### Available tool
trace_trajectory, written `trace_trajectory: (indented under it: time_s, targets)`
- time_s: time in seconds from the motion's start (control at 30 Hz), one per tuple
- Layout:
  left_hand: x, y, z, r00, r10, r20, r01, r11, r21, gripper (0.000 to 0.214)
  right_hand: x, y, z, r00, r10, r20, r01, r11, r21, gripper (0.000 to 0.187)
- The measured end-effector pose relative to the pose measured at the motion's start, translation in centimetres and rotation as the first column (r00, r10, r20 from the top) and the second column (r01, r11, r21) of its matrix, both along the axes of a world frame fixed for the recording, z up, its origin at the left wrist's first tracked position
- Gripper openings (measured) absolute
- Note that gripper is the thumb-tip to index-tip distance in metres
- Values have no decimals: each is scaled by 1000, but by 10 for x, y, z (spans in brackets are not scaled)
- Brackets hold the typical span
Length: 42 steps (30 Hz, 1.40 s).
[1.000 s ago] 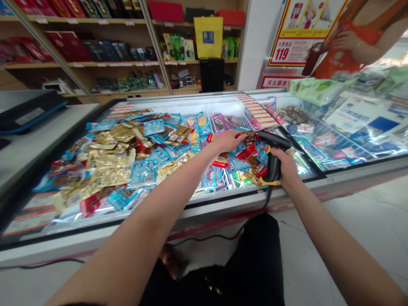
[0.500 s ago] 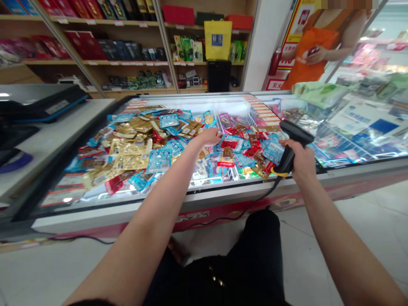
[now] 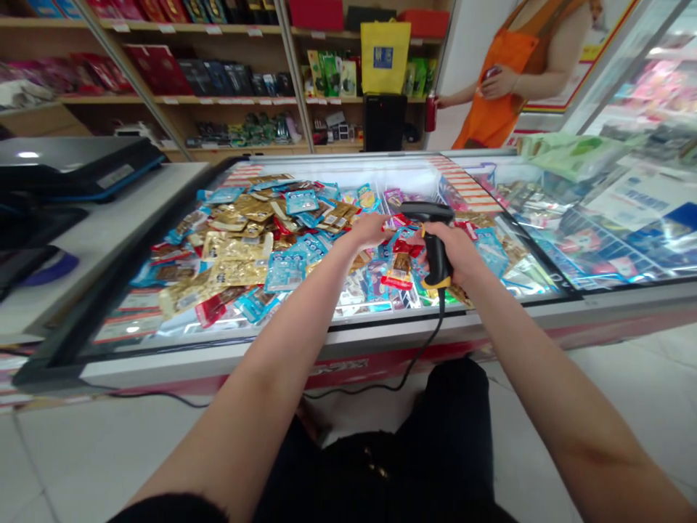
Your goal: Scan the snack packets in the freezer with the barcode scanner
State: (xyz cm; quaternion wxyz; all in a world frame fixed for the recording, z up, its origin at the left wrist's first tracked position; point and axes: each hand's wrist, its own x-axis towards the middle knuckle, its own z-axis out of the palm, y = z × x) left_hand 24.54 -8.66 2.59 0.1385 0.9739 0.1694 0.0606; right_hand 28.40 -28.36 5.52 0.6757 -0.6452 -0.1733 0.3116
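Note:
My right hand (image 3: 456, 250) is closed around the handle of a black and yellow barcode scanner (image 3: 437, 258). The scanner's head points left, toward my left hand, and its cable hangs over the edge. My left hand (image 3: 371, 229) reaches in among the snack packets, fingers drawn together. A bit of red shows at its fingertips, but what they hold is hidden. Shiny gold snack packets (image 3: 237, 254), blue snack packets (image 3: 285, 271) and red ones lie piled on the glass top of a chest freezer (image 3: 218, 351).
Left stands a counter (image 3: 182, 178) with a dark flat device (image 3: 76, 171). Behind the freezer are stocked shelves (image 3: 218, 102) and a yellow bag (image 3: 385, 58). A person in an orange apron (image 3: 498, 80) stands at the back right. Plastic bags (image 3: 577, 156) lie on the freezer's right part.
My right hand has brought the scanner leftward, over the packets and close to my left hand. My left hand stays nearly in place over the pile. The view has shifted slightly.

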Motion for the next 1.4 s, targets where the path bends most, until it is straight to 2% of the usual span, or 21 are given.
trace_trajectory:
  time_s: [0.07,0.27,0.33,0.4,0.47,0.57,0.63,0.7,0.77,0.83,0.97,1.03,1.17,1.4]
  targets:
    - [1,0,1,1000,-12,-6,12,1000,-6,45,2,6,-1,1000,-20,5,20,999,-44,15]
    - [-6,2,14,997,57,44,-46,975,-218,38,15,9,6,1000,16,11,-16,999,-45,14]
    - [-9,5,16,996,69,51,-52,957,-284,37,18,12,12,998,48,30,-46,998,-41,14]
    - [-12,10,18,994,98,57,-67,916,-396,35,19,17,20,998,55,29,-54,998,-42,14]
    - [-16,17,21,982,178,67,-111,825,-554,29,18,24,26,997,62,41,-61,997,-45,14]
    - [-25,29,27,937,340,77,-159,612,-774,17,14,36,32,994,77,80,-74,996,-44,14]
    - [-31,36,30,903,422,84,-151,494,-856,10,11,43,33,991,101,90,-97,994,-42,16]
    - [-35,40,31,874,477,93,-135,421,-897,12,7,48,30,989,126,84,-122,992,-43,18]
    - [-36,42,29,848,519,108,-123,390,-913,16,4,52,26,986,148,72,-145,988,-48,19]
    - [-34,41,25,826,546,137,-124,413,-902,16,2,54,21,984,168,64,-165,985,-47,20]
    - [-31,40,16,793,563,231,-159,559,-814,10,1,53,13,977,197,78,-192,980,-60,20]
    - [-30,40,13,795,547,264,-154,601,-784,11,0,51,13,974,209,90,-199,975,-103,23]
    - [-30,43,10,802,525,285,-130,618,-775,11,-7,46,19,965,226,132,-198,959,-201,30]
    - [-26,49,3,796,527,298,-129,628,-767,7,-8,44,21,957,217,195,-156,946,-284,30]
